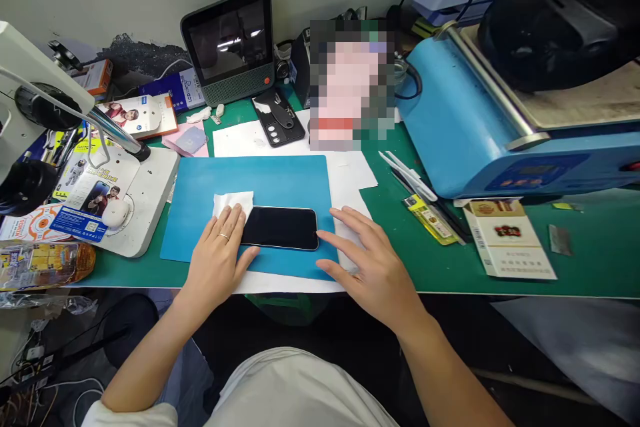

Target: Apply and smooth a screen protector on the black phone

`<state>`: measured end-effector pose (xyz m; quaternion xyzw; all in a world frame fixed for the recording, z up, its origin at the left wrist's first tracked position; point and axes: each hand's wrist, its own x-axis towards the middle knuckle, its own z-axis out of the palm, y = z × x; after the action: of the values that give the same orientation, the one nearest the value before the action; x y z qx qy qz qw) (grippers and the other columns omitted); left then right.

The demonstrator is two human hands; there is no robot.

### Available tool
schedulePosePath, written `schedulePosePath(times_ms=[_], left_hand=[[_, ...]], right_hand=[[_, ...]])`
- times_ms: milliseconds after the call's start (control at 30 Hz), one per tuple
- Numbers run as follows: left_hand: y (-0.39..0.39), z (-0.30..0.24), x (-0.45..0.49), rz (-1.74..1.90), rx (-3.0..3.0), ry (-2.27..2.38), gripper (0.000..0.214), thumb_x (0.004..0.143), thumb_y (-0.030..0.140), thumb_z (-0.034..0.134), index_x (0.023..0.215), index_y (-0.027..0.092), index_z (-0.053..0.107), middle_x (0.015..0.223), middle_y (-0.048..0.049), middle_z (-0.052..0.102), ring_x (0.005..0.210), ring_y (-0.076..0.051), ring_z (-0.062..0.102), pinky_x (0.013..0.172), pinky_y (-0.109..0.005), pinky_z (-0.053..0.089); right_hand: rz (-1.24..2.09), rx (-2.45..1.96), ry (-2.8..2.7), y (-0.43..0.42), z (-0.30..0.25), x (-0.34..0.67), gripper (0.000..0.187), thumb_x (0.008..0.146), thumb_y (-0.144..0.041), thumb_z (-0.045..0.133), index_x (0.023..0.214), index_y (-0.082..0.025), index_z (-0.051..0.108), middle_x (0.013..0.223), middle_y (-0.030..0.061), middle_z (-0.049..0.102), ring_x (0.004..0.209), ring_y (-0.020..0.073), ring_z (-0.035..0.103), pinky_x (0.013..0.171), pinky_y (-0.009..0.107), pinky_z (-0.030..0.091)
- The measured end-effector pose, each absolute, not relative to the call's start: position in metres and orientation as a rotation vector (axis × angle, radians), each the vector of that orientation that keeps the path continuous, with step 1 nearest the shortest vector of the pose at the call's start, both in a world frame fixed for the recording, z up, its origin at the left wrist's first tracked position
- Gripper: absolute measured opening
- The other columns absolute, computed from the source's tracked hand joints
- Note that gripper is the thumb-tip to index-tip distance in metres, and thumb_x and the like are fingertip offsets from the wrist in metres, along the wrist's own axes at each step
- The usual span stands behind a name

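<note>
A smartphone (281,227) with a dark screen lies flat on a blue mat (210,177). My left hand (220,250) rests flat at the phone's left end, fingers stretched out over a white tissue (234,199). Part of the tissue is hidden under those fingers. At the opposite end, my right hand (373,260) is held with its fingers spread. Its index fingertip is at the phone's right edge; whether it touches cannot be made out. Nothing is gripped in the right hand.
Left stands a microscope base (150,213) with cards on it. Behind the mat are a phone case (278,117) and a smart display (230,40). To the right are tweezers (410,177), a cigarette box (515,247) and a blue machine (450,120). A bottle (45,263) lies at the left edge.
</note>
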<state>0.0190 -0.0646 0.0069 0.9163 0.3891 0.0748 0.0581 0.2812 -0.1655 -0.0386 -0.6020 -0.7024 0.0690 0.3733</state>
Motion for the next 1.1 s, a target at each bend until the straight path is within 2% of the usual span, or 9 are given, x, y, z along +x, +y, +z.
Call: schedulePosePath(times_ms=[67,200,433,600,800,867,1000,1100], left_hand=[[-0.067,0.004,0.022,0.176,2.763,1.230,0.062,0.109,0.046,0.040,0.164,0.021,0.028,0.165,-0.0148,0.041,0.156,-0.036,0.033,0.125,-0.058,0.035],[-0.069,0.006,0.020,0.150,2.743,1.297,0.061,0.110,0.043,0.039,0.164,0.018,0.028,0.165,-0.0149,0.040,0.158,-0.036,0.027,0.125,-0.059,0.034],[-0.058,0.008,0.027,0.118,2.751,1.309,0.059,0.110,0.042,0.036,0.162,0.016,0.032,0.167,-0.0144,0.038,0.159,-0.037,0.023,0.125,-0.061,0.032],[-0.065,0.005,0.042,0.129,2.794,1.227,0.063,0.110,0.042,0.036,0.165,0.016,0.024,0.168,-0.0162,0.034,0.158,-0.036,0.025,0.127,-0.059,0.029],[-0.085,-0.005,0.085,0.141,2.812,1.062,0.069,0.110,0.051,0.029,0.160,0.003,0.031,0.168,-0.0206,0.031,0.159,-0.034,0.025,0.127,-0.055,0.031],[-0.088,-0.008,0.099,0.139,2.811,1.014,0.071,0.111,0.053,0.024,0.159,0.002,0.033,0.169,-0.0195,0.030,0.159,-0.033,0.025,0.127,-0.052,0.031],[-0.095,-0.009,0.112,0.136,2.832,0.924,0.079,0.109,0.061,0.023,0.159,0.000,0.033,0.169,-0.0187,0.029,0.159,-0.033,0.025,0.128,-0.049,0.029],[-0.101,-0.006,0.105,0.108,2.840,0.882,0.077,0.109,0.060,0.026,0.160,0.003,0.032,0.170,-0.0168,0.028,0.160,-0.031,0.024,0.127,-0.047,0.030]], right_hand=[[0.175,-1.549,-1.812,-0.165,-0.039,0.281,0.037,0.098,-0.043,0.065,0.130,-0.026,0.069,0.150,0.0143,0.059,0.143,0.0383,0.052,0.113,0.061,0.050],[0.136,-1.545,-1.844,-0.166,-0.039,0.281,0.038,0.098,-0.042,0.065,0.129,-0.021,0.068,0.149,0.0189,0.058,0.144,0.0393,0.050,0.112,0.061,0.051],[0.102,-1.551,-1.881,-0.165,-0.039,0.280,0.044,0.098,-0.044,0.066,0.135,-0.021,0.063,0.149,0.0188,0.058,0.143,0.0376,0.051,0.110,0.058,0.054],[0.094,-1.575,-1.892,-0.163,-0.038,0.279,0.048,0.098,-0.047,0.064,0.136,-0.018,0.063,0.148,0.0199,0.059,0.142,0.0370,0.053,0.110,0.056,0.055],[0.062,-1.553,-1.861,-0.164,-0.042,0.280,0.049,0.098,-0.046,0.065,0.139,-0.020,0.062,0.149,0.0191,0.058,0.143,0.0364,0.052,0.111,0.055,0.053],[0.045,-1.488,-1.812,-0.165,-0.042,0.282,0.051,0.101,-0.047,0.059,0.143,-0.019,0.058,0.145,0.0197,0.061,0.141,0.0361,0.053,0.111,0.055,0.052],[0.075,-1.369,-1.629,-0.169,-0.040,0.286,0.059,0.107,-0.054,0.035,0.153,-0.021,0.050,0.140,0.0189,0.064,0.138,0.0350,0.056,0.111,0.057,0.050],[0.115,-1.390,-1.561,-0.170,-0.039,0.288,0.060,0.107,-0.057,0.031,0.153,-0.024,0.051,0.141,0.0172,0.064,0.139,0.0354,0.055,0.111,0.058,0.048]])
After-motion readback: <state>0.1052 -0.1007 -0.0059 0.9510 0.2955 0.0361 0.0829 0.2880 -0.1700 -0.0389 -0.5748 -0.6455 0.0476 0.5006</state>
